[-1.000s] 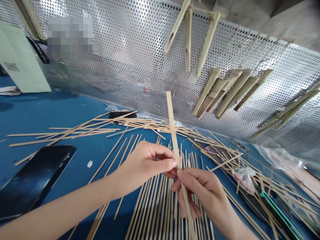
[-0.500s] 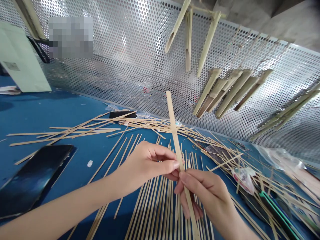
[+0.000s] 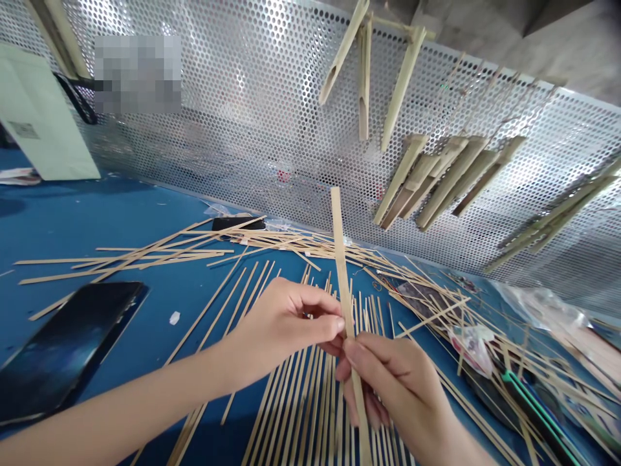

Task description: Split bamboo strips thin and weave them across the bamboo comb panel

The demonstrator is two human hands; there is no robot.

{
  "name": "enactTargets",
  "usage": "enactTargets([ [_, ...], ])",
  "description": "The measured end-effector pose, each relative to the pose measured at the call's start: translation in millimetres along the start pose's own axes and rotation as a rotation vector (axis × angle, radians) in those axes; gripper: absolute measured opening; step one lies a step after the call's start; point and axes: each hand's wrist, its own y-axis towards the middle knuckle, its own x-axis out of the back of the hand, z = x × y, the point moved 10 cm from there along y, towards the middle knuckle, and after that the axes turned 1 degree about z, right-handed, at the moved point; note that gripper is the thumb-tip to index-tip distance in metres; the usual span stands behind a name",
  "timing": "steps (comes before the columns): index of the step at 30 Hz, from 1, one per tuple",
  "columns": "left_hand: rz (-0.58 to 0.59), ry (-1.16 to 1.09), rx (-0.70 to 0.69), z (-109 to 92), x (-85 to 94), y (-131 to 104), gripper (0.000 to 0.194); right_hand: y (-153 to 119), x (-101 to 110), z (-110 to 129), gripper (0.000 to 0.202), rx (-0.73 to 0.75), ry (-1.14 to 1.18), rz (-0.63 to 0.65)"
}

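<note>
Head camera: a perforated metal panel (image 3: 218,142) spans the back, leaning over a blue bench (image 3: 145,210). Many slender bamboo strips (image 3: 310,395) lie side by side across the near middle of the bench, pointing away from the person, while a loose heap of bamboo strips (image 3: 295,239) runs along the foot of the panel and spreads out at both ends. A pale green bag (image 3: 48,129) stands at the far left, and cut bamboo pieces (image 3: 400,90) hang against the panel at upper right. Above the row, both bare hands meet: the left hand (image 3: 286,317) pinches a wide bamboo strip (image 3: 341,252) between thumb and fingers, and just below it the right hand (image 3: 400,375) grips the same strip, thumb on top and fingers beneath. That strip is held up off the bench, slightly tilted, its upper end standing before the panel and its lower end reaching toward the person. Near left lies a smartphone (image 3: 72,346) with a dark screen. At right, among crossed strips, lies a green-edged tool (image 3: 538,411), perhaps a cutter, though clutter partly covers it. A small white scrap (image 3: 174,318) sits just right of the smartphone.
</note>
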Motion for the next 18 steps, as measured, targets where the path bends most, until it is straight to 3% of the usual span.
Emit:
enactTargets([
  [18,-0.017,0.006,0.008,-1.3,1.8,-2.0,0.014,-2.0,-4.0,5.5,0.039,-0.040,-0.004,0.095],
])
